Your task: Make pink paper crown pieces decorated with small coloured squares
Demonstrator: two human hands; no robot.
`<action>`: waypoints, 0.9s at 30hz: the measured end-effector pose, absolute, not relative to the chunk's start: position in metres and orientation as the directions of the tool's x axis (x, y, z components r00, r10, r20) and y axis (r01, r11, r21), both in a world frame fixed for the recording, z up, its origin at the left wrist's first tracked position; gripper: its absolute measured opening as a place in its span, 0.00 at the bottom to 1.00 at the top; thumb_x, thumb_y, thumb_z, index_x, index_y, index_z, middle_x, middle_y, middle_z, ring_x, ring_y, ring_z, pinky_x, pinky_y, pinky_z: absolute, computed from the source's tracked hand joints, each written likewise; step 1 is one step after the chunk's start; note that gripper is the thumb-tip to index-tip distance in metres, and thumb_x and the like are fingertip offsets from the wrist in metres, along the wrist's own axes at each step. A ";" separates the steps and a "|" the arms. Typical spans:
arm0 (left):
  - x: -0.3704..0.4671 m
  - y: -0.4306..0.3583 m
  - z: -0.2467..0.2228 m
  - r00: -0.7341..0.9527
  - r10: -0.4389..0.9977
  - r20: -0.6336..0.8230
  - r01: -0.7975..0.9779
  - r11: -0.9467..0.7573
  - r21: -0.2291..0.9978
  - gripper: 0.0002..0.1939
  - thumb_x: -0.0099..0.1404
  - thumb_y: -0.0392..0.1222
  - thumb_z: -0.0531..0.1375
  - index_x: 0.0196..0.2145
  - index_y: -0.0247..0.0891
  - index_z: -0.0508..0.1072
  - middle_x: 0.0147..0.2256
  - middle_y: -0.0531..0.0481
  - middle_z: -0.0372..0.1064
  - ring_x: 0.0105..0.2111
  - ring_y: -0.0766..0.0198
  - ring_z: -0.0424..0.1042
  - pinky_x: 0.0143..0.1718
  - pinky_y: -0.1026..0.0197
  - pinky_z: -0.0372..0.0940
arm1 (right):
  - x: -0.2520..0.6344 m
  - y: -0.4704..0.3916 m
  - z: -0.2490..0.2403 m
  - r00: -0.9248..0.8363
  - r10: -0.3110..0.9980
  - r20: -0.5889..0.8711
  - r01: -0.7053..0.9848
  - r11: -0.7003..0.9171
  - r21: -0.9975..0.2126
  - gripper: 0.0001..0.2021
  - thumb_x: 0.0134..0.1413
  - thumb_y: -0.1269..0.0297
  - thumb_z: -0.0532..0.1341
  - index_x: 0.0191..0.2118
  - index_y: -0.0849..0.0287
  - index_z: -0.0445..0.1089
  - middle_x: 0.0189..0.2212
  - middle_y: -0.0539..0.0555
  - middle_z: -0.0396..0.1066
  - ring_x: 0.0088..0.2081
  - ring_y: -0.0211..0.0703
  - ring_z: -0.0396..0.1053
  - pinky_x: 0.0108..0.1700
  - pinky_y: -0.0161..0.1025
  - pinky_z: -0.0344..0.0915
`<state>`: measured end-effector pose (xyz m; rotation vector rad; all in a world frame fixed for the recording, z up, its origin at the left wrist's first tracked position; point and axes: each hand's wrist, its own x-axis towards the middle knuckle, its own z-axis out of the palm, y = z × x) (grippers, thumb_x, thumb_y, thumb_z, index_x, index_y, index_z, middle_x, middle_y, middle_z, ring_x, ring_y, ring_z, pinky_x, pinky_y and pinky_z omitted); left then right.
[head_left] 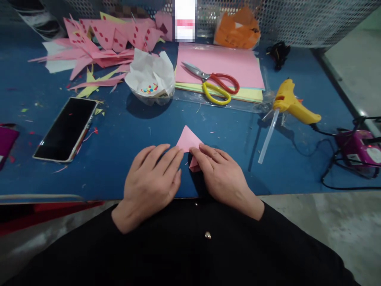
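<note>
A small folded piece of pink paper (187,140) lies on the blue table near its front edge, with a pointed corner facing away from me. My right hand (222,171) grips the paper's right side, and a folded flap shows beneath its fingers. My left hand (153,174) rests with its fingers stretched out, the index fingertip touching the paper's left corner. Part of the paper is hidden under the right fingers. Beyond the hands, scissors (208,77) with one red and one yellow handle lie on a stack of coloured paper (238,59).
A paper-lined plastic bowl (151,79) holds tiny coloured scraps. Pink paper offcuts (110,39) pile up behind it. A phone (67,129) lies at left. At right are a yellow glue gun (293,103) with a glue stick, a purple device (358,147) and black cables. An orange package (238,29) stands behind.
</note>
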<state>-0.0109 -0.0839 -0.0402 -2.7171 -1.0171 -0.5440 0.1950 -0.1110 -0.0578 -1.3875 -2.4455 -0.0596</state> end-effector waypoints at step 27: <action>-0.005 -0.061 -0.039 0.306 0.931 0.200 0.789 -0.366 0.494 0.15 0.71 0.45 0.58 0.51 0.36 0.74 0.45 0.43 0.77 0.42 0.54 0.75 0.44 0.53 0.69 | 0.203 -0.130 -0.066 -0.535 0.771 0.346 0.782 0.607 -0.143 0.23 0.61 0.80 0.50 0.59 0.69 0.67 0.54 0.63 0.75 0.58 0.49 0.71 0.62 0.53 0.65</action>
